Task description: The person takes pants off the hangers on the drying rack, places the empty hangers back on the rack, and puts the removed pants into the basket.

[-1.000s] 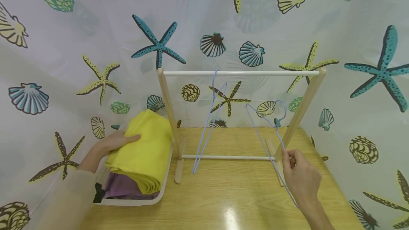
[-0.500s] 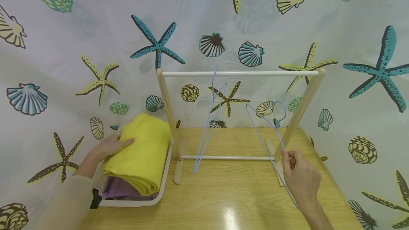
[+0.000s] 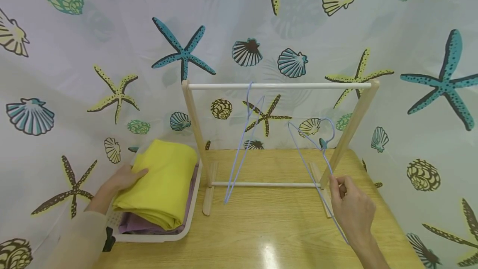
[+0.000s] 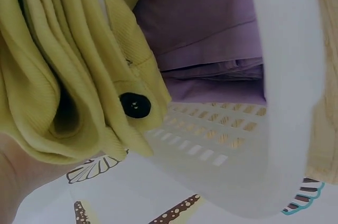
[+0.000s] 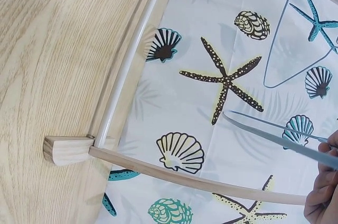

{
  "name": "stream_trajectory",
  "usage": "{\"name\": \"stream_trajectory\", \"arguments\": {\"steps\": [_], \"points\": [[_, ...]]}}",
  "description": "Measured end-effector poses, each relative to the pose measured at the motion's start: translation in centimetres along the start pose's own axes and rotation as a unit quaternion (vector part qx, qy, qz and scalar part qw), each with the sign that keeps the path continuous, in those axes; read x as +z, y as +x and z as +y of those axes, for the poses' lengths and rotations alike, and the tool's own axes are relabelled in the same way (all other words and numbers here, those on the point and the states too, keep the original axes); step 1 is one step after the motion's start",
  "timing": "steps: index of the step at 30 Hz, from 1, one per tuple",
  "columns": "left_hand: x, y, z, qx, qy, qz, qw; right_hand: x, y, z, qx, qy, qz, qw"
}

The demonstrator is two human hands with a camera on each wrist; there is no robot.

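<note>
My left hand (image 3: 125,177) holds a folded yellow garment (image 3: 160,182) by its left side, thumb on top and fingers hidden beneath. The stack sits over the white plastic basket (image 3: 164,238), above a purple garment (image 3: 143,224). Up close in the left wrist view, thick yellow folds (image 4: 79,65) show a dark button (image 4: 135,105). On the right, my right hand (image 3: 352,206) pinches the side of a thin blue hanger (image 3: 333,128), which is tilted with its hook up, in front of the rack's right post. A second blue hanger (image 3: 237,157) hangs from the rack's top rail (image 3: 298,86).
The wooden rack's left post (image 3: 196,128) stands close beside the basket, its foot (image 3: 207,202) on the wood-grain table (image 3: 254,227). A lower white rail (image 3: 265,184) joins the posts. A shell-and-starfish curtain (image 3: 224,24) surrounds the back and sides.
My left hand has lowered the yellow garment and shifted it left, further into the basket. My right hand and its hanger have stayed in place.
</note>
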State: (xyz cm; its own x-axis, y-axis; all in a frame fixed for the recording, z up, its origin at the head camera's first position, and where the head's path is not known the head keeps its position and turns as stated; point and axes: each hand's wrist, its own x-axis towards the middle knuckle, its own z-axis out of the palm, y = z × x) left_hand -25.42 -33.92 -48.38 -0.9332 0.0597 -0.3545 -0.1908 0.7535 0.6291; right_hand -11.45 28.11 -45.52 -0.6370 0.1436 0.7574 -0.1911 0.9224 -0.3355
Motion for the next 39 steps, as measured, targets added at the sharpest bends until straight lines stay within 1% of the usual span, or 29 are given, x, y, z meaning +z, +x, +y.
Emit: {"name": "stream_trajectory", "arguments": {"steps": [3,9,11,14,17,19,25,29,32,35,39], "points": [[0.3,0.0,-0.4,-0.008,0.003,0.0,1.0,0.0,0.0,0.0,-0.001,0.001,-0.002,1.0],[0.9,0.3,-1.0,-0.011,0.009,-0.004,0.9999,-0.1,0.0,0.1,-0.002,-0.001,-0.005,1.0],[1.0,0.5,-1.2,-0.005,0.021,-0.003,0.9998,-0.1,-0.1,0.1,-0.002,-0.002,-0.005,1.0],[1.2,0.7,-1.4,0.015,0.041,-0.001,0.9991,-0.1,-0.1,0.1,-0.002,-0.003,-0.005,1.0],[1.1,0.7,-1.2,0.033,0.054,0.0,0.998,-0.1,-0.1,0.1,-0.005,-0.002,-0.003,1.0],[1.0,0.6,-0.8,0.04,0.06,0.001,0.9974,-0.1,-0.1,0.2,-0.007,-0.001,-0.003,1.0],[0.3,-0.4,1.0,0.049,0.075,0.023,0.9957,-0.1,0.0,0.2,-0.007,0.001,-0.002,1.0],[0.1,-1.2,2.6,0.081,0.089,0.031,0.9922,-0.1,0.0,0.2,-0.004,0.002,-0.003,1.0],[0.0,-1.8,3.9,0.097,0.099,0.028,0.9899,-0.1,0.0,0.1,-0.005,0.003,-0.003,1.0],[0.1,-2.3,5.0,0.1,0.108,0.025,0.9888,-0.1,0.1,0.1,-0.007,0.003,-0.002,1.0],[0.4,-2.7,6.0,0.115,0.123,0.022,0.9855,-0.1,0.1,0.0,-0.006,0.002,-0.002,1.0]]}}
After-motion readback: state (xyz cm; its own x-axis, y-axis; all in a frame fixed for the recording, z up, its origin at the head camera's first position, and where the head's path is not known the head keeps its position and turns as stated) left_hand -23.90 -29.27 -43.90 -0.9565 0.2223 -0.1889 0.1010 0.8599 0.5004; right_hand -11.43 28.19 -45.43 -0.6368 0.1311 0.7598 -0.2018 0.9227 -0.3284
